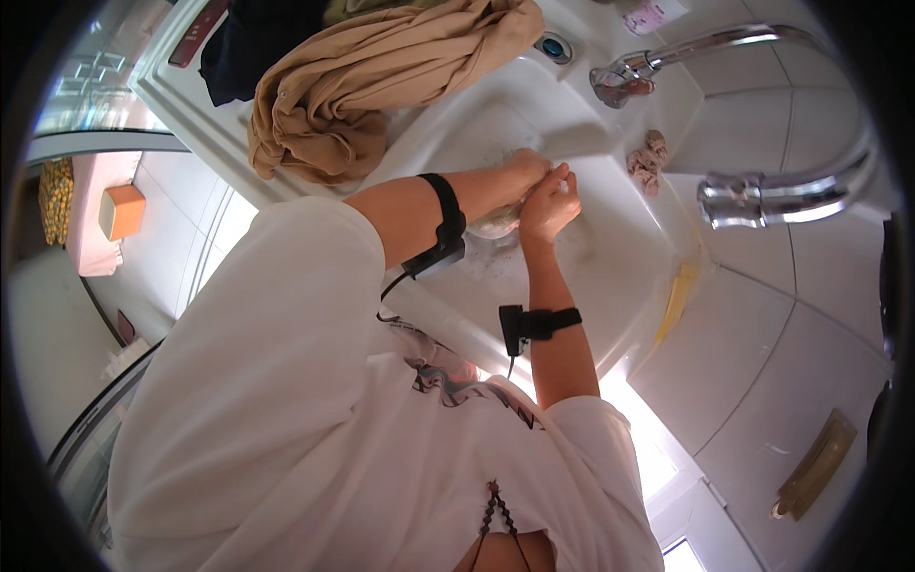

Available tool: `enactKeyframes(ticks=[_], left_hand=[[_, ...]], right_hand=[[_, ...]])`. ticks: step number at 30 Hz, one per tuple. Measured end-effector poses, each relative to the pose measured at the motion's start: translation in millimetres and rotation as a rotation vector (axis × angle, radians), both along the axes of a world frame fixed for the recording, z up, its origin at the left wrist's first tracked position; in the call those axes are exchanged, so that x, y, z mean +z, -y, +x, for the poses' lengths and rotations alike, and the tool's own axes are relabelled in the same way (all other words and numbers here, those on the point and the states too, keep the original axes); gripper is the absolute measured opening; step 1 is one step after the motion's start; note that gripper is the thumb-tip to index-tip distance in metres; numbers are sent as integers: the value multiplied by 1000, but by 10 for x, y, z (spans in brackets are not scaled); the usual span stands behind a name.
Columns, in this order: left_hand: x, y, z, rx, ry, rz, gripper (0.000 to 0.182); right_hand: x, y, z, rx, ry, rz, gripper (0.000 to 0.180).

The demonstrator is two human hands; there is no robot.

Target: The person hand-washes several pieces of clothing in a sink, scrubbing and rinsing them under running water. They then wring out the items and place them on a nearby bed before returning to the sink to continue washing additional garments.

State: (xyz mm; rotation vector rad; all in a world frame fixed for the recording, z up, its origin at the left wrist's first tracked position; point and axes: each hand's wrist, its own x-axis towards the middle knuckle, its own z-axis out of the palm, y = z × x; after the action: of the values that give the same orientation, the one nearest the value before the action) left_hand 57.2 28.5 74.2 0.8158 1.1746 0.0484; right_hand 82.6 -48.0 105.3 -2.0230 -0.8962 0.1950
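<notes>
Over the basin of a white sink (600,264), my two hands are close together, their fingers bent. My right hand (550,207) is closed in a fist, with white suds near its fingers. Partly behind it, my left hand (527,166) reaches in from the left, and its fingertips are hidden. A pale wet cloth (495,223) hangs between and below the hands; much of it is covered by them. Foamy water (493,261) lies in the basin underneath. Each forearm wears a black strap with a small device and a cable.
A tan garment (322,121) lies on the sink's left ledge beside dark cloth (239,50) and a dark red flat object (199,34). A chrome faucet (772,207) arches at right. A crumpled pinkish cloth (648,161) and a yellow strip (675,302) rest along the rim.
</notes>
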Motion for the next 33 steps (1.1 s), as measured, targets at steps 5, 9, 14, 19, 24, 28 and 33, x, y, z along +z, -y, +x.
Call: enactKeyframes(ticks=[5, 9, 14, 19, 24, 28, 33], left_hand=[[324, -57, -100, 141, 38, 136, 34], [567, -175, -82, 292, 67, 62, 38], [768, -188, -37, 351, 115, 16, 45], [753, -166, -187, 100, 370, 25, 38], [511, -43, -144, 253, 419, -104, 25], [411, 133, -58, 269, 442, -106, 24], [423, 321, -53, 276, 346, -227, 34]], right_hand=[[241, 166, 289, 131, -249, -118, 24], [471, 444, 412, 382, -761, 4, 57], [337, 491, 393, 402, -555, -140, 61], [332, 473, 600, 255, -1162, 37, 45], [289, 281, 206, 5, -987, 360, 37], [178, 44, 25, -144, -481, 215, 39], [207, -167, 310, -139, -695, -26, 39]])
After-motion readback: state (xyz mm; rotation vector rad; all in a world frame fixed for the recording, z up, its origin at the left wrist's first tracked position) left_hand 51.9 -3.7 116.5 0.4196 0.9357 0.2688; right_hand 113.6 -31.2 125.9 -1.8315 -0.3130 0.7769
